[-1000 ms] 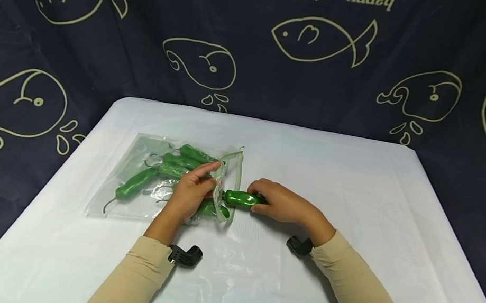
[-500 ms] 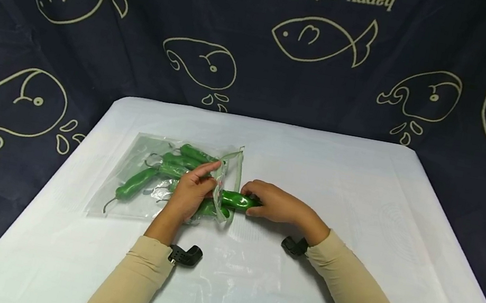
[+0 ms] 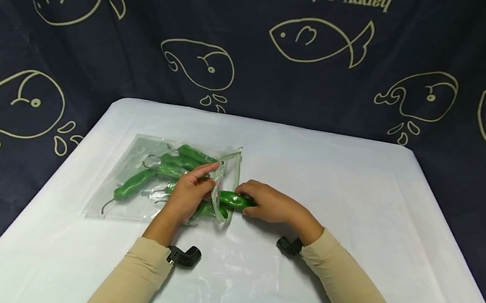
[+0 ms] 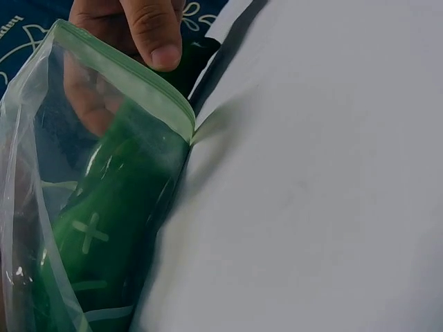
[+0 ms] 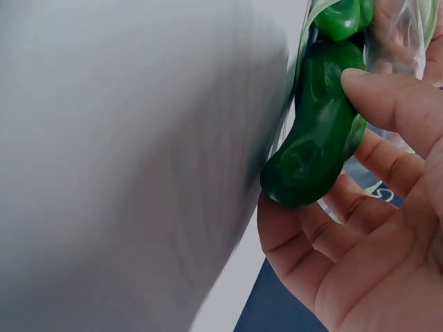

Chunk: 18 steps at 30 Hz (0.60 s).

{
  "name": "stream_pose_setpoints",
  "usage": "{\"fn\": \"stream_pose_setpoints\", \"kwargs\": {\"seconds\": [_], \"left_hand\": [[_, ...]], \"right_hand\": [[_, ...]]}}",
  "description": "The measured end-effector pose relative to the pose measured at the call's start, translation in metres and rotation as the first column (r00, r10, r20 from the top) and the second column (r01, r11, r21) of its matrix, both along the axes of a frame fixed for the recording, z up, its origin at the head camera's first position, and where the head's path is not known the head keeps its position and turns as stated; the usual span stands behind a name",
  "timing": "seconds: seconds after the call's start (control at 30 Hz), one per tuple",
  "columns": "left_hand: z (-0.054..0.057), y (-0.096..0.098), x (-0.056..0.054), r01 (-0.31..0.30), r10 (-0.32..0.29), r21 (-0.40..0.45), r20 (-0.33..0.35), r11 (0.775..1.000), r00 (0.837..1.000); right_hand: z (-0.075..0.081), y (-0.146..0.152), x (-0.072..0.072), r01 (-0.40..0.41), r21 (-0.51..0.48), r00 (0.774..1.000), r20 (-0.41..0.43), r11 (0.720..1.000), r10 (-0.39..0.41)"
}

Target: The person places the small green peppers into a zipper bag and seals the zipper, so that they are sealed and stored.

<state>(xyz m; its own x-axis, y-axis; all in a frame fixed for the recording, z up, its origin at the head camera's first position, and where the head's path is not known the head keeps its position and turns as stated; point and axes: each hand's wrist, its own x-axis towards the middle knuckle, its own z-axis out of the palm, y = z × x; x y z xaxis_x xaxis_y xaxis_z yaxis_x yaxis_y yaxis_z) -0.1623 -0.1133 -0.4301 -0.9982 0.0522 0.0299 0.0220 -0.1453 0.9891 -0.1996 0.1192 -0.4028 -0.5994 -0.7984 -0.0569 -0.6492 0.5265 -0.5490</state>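
A clear zip bag (image 3: 139,149) lies on the table with several green chili peppers (image 3: 133,184) inside, its mouth facing right. At that mouth, my left hand (image 3: 187,195) holds up the upper layer of plastic by its edge. My right hand (image 3: 273,205) grips the blunt end of one more green chili pepper (image 3: 233,200), whose front part is inside the bag. The right wrist view shows the thumb on top of this pepper (image 5: 311,131) and fingers beneath it. Through the plastic in the left wrist view, its body shows behind the pale green zip strip (image 4: 131,72).
A white cloth (image 3: 343,184) covers the table. Behind it hangs a dark blue curtain (image 3: 310,98) printed with fish and whales. A black wrist camera (image 3: 184,256) sits on the left wrist and another camera (image 3: 289,245) on the right.
My right hand has moved left, pushing the pepper farther into the bag's mouth. The left hand stays in place at the bag's edge.
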Motion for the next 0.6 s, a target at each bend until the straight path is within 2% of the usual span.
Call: {"fn": "stream_pose_setpoints", "kwargs": {"seconds": [0.6], "left_hand": [[0.0008, -0.0012, 0.0003, 0.013, -0.013, 0.005, 0.01, 1.0, 1.0]], "right_hand": [[0.0041, -0.007, 0.002, 0.001, 0.036, 1.0, 0.002, 0.999, -0.001]]}}
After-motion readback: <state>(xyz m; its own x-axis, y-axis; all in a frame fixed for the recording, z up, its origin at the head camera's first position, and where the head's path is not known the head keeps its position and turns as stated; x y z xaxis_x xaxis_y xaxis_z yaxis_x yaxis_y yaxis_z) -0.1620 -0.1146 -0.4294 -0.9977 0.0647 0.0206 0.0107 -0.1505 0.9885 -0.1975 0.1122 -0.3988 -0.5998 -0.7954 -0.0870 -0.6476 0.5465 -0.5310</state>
